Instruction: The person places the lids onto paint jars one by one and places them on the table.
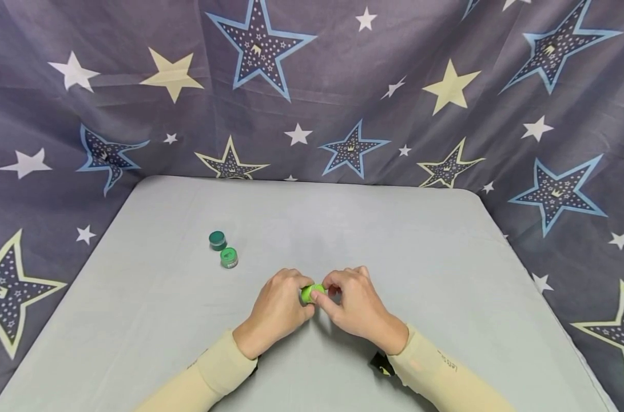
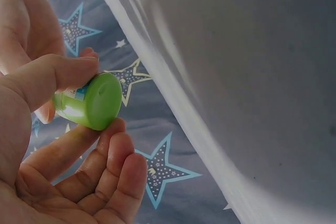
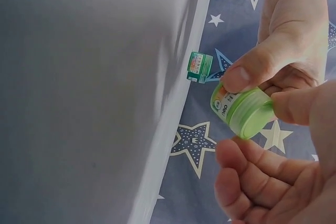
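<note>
A small light-green jar with a printed label is held between both hands over the table. My left hand pinches the jar's body, its thumb lying across the label in the right wrist view. On the other end, my right hand holds the lid between thumb and fingers. The lid sits on the jar. In the left wrist view the jar's smooth round base faces the camera, and the left hand's other fingers are loosely bent beneath it.
Two more jars stand close together on the grey table, left of and beyond the hands: a dark green one and a mid-green one. A star-patterned cloth hangs behind the table and along its sides.
</note>
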{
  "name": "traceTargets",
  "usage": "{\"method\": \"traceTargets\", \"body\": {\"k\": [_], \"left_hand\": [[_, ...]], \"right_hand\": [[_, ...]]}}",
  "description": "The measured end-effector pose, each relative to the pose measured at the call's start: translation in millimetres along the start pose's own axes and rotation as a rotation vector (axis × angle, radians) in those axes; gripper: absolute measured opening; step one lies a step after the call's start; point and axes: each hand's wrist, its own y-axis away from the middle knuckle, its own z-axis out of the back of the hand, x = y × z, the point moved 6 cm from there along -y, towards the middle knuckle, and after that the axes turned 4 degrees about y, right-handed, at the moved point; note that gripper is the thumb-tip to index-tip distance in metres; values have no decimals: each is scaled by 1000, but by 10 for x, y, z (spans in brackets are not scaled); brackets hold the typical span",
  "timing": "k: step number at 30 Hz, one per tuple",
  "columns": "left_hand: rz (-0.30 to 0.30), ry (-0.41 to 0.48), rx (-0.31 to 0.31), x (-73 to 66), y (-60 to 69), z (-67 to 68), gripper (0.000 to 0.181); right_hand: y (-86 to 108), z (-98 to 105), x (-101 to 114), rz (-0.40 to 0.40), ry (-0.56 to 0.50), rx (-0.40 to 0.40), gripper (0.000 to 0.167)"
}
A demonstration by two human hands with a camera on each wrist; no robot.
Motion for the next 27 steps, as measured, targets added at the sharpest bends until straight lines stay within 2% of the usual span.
{"method": "traceTargets", "body": {"k": [7, 13, 20, 27], "left_hand": [[17, 3, -2, 9, -8, 15, 25], [5, 2, -4, 6, -11, 25, 26], [2, 4, -4, 7, -6, 19, 25], [10, 7, -11, 3, -10, 28, 22]], "right_hand": [[-14, 23, -8, 10, -20, 1, 23], [-4, 70, 23, 92, -66, -14, 38], [3, 25, 34, 125, -89, 21, 31], [8, 33, 49, 133, -84, -10, 30]]}}
